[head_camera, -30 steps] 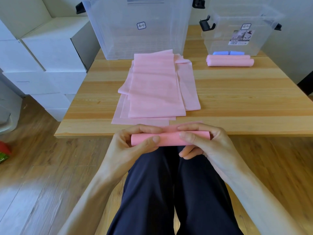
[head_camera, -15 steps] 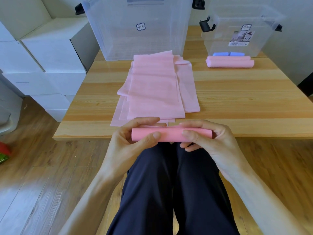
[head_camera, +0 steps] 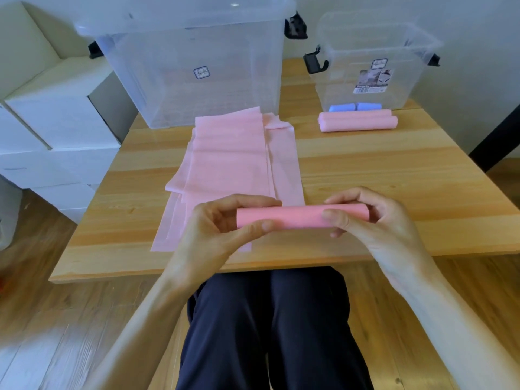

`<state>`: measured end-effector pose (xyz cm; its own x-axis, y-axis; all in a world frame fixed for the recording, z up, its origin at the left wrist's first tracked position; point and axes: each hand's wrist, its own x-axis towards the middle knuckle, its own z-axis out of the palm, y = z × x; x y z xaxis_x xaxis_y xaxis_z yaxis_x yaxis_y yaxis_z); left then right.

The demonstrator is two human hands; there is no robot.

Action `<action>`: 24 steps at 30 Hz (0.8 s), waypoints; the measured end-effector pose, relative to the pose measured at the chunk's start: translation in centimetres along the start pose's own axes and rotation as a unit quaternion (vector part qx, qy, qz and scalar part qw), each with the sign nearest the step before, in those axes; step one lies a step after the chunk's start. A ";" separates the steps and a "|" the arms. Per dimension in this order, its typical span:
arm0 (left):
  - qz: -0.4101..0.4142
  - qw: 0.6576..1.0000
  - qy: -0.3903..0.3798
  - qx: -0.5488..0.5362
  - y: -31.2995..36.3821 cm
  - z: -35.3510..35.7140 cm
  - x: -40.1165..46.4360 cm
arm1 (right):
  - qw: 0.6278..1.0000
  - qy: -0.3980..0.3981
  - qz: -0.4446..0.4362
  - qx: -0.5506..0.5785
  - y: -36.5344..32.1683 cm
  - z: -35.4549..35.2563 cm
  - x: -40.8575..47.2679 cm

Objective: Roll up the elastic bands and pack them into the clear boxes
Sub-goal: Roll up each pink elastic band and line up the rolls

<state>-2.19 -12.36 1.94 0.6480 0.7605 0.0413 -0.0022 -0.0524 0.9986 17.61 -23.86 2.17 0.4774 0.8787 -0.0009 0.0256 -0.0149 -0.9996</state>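
Now both hands, left hand (head_camera: pixel 213 235) and right hand (head_camera: pixel 374 220), hold the rolled-up pink stretchy band (head_camera: pixel 298 218) with curled fingers over the wooden table (head_camera: pixel 394 175).

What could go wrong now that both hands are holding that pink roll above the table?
The rolled pink band is held only by the left hand and right hand near its ends; nothing else visibly secures it, so loosening either grip might let it unroll. Setting it down could also disturb the flat pink bands lying beneath. The two finished pink rolls lie outside the small clear box, so they might get forgotten.
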 end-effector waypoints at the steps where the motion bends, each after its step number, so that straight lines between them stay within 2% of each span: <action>1: -0.006 1.000 -0.001 0.000 0.1 0.3 0.7 | 1.000 0.002 0.002 -0.005 0.0 -0.6 0.6; 9: -0.047 0.998 0.000 0.028 0.2 2.0 7.1 | 1.000 0.015 0.017 0.003 -0.6 -6.1 4.6; 16: -0.064 0.993 -0.067 0.071 0.2 4.4 14.3 | 0.996 0.059 0.056 -0.034 0.5 -10.7 9.8; 20: -0.044 0.988 -0.059 0.134 -0.7 6.2 18.9 | 0.990 0.101 0.055 -0.087 1.0 -12.9 13.1; 24: -0.023 0.980 -0.004 0.197 -2.1 7.3 22.3 | 0.983 0.139 0.038 -0.114 1.7 -14.2 16.1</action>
<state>17.81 -0.05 0.48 0.6468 0.7627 -0.0056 0.3209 -0.2654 0.9092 37.86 -16.52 0.89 0.7065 0.7069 -0.0347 0.1615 -0.2087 -0.9645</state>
